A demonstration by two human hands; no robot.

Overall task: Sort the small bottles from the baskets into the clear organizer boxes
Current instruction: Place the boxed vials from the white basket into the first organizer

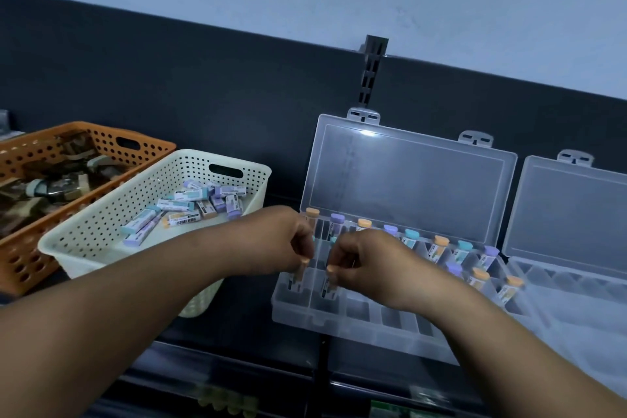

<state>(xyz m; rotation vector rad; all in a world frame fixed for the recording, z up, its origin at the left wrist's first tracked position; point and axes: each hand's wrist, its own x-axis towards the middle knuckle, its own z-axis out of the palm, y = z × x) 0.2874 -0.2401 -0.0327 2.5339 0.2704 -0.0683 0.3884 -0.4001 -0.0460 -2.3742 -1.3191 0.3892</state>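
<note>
Fingers of left hand (286,241) tight round left bottle (298,278) — of right hand (361,258) round right bottle (329,284).

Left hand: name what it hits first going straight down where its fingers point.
Probably the front-left compartment of the clear plastic organizer box, where the left hand holds a small orange-capped bottle; depth is unclear.

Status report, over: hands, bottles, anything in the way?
Left hand pinches orange-capped bottle, right hand a second bottle. Both set in organizer box's front-left compartments. More bottles in white basket. Nothing blocking.
</note>
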